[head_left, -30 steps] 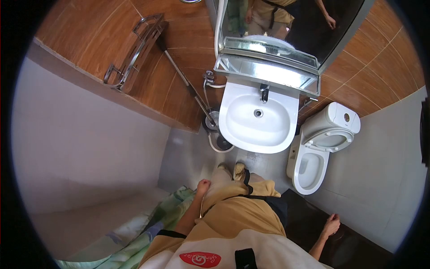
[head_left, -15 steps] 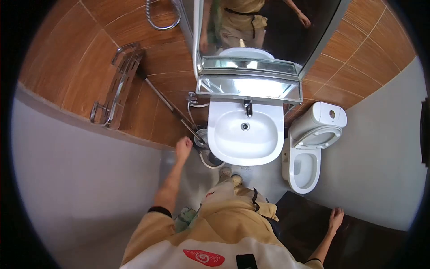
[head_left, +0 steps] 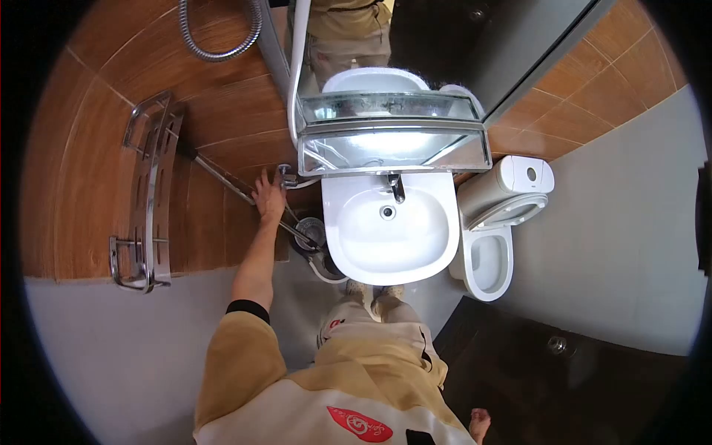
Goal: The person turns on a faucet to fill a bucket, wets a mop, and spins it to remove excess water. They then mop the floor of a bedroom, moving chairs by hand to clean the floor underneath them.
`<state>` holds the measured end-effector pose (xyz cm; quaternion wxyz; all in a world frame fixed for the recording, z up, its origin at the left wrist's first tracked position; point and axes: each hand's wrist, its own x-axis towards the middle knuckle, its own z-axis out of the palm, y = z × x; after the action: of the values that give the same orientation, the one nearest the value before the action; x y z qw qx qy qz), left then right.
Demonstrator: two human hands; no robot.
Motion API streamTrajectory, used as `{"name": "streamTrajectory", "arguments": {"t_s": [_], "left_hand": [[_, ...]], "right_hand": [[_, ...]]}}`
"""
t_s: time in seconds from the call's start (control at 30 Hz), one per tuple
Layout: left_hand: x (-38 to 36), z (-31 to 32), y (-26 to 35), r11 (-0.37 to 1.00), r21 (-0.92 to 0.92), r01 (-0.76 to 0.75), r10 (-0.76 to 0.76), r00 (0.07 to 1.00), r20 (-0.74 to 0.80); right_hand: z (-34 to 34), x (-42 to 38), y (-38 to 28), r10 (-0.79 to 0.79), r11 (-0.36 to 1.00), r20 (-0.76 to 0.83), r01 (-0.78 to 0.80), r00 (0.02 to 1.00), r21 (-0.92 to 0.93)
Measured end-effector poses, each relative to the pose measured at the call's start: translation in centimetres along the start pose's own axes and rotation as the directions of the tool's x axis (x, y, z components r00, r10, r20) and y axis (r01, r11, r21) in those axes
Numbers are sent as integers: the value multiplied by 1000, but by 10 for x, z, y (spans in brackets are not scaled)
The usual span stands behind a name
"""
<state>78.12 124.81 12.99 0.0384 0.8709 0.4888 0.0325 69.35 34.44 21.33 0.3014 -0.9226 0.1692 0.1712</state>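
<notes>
A person in a tan and white shirt stands at a white sink (head_left: 426,241) in a wood-toned tiled bathroom, left arm extended toward the wall. The left hand (head_left: 268,196) is open, its fingers spread, over the middle of a slim metal pole (head_left: 224,180) and just beside a small wall tap (head_left: 288,178). Whether the fingertips touch either one cannot be told from this angle.

The pole leans left of the sink, its long axis running on a diagonal: the upper end points up and left toward a metal rack (head_left: 152,200), the lower end down and right to a round container (head_left: 308,230) beside the sink. The tap sits on the wall, a short white hose (head_left: 304,183) running from it toward the sink.

The right hand (head_left: 480,423) hangs low at the frame's bottom edge, well apart from the toilet (head_left: 486,263); its grip cannot be made out.
</notes>
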Motion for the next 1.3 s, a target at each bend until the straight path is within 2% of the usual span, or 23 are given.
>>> {"name": "streamTrajectory", "arguments": {"t_s": [0.03, 0.1, 0.13, 0.17, 0.23, 0.27, 0.3, 0.37, 0.5, 0.57, 0.6, 0.63, 0.7, 0.77, 0.8, 0.87, 0.9, 0.97, 1.03, 1.07, 1.1, 1.17, 1.3], "left_hand": [[3, -1, -2, 999, 18, -29, 29, 999, -42], [8, 4, -5, 998, 31, -56, 59, 995, -77], [14, 7, -7, 993, 62, -99, 105, 989, -99], [19, 8, -9, 985, 96, -142, 153, 981, -121], [26, 11, -11, 978, 112, -175, 188, 975, -121], [29, 13, -11, 971, 130, -201, 217, 968, -125], [30, 12, -12, 971, 127, -203, 219, 968, -124], [32, 7, -13, 974, 139, -181, 189, 980, -53], [20, 13, -7, 985, 97, -146, 155, 982, -103], [9, 18, 2, 997, -69, -23, 12, 988, -155], [2, 19, 5, 997, -70, -23, 12, 988, -156], [-6, 20, 7, 998, -62, -31, 22, 989, -148], [-17, 30, 10, 998, -53, -35, 27, 990, -142], [-26, 49, 11, 974, -35, -222, 224, 971, 81], [-37, 42, 18, 975, -34, -217, 219, 972, 78], [-60, 32, 35, 884, -56, -463, 464, 886, -3], [-65, 34, 36, 883, -56, -465, 465, 885, -6], [-71, 37, 38, 929, -133, -345, 346, 938, -22], [-74, 31, 37, 944, -176, -280, 274, 960, -60], [-74, 27, 36, 951, -220, -217, 201, 975, -92], [-74, 22, 33, 951, -218, -217, 201, 975, -95], [-72, 14, 22, 960, -252, -125, 121, 992, -33], [-80, 51, -2, 966, -244, -81, 76, 997, -32]], "right_hand": [[9, -4, 49, 97, 994, 29, -96, 995, -45], [17, -20, 87, 144, 989, 150, -148, 978, 15], [27, -27, 108, 104, 965, 164, -140, 981, 223], [34, -32, 106, 109, 964, 161, -144, 981, 222], [45, -37, 103, 245, 928, 210, -292, 947, 234], [39, -35, 89, 189, 947, 299, -254, 935, 195], [35, -34, 74, 191, 947, 296, -255, 936, 195], [42, -44, 2, 281, 941, 192, -309, 940, 135], [44, -26, 0, 250, 957, 185, -272, 950, 102], [45, -20, -5, 353, 926, 192, -371, 916, 66], [44, -21, -17, 379, 915, 207, -398, 902, 58], [45, -19, -12, 376, 917, 206, -395, 904, 60], [49, -19, -5, 259, 930, 271, -315, 927, 190], [55, -20, 2, 284, 929, 286, -337, 915, 156], [57, -21, 4, 311, 925, 294, -359, 904, 125], [63, -25, 7, 273, 935, 304, -326, 913, 141], [67, -27, 9, 239, 942, 313, -298, 919, 155], [74, -30, 13, 246, 941, 328, -306, 912, 144], [78, -32, 15, 208, 887, 428, -354, 880, 298], [76, -33, 10, 191, 905, 445, -332, 875, 266], [80, -31, 7, 188, 905, 446, -331, 875, 268], [87, -32, 2, 306, 886, 407, -414, 861, 208], [105, -21, 17, 311, 829, 435, -465, 845, 312]]}}
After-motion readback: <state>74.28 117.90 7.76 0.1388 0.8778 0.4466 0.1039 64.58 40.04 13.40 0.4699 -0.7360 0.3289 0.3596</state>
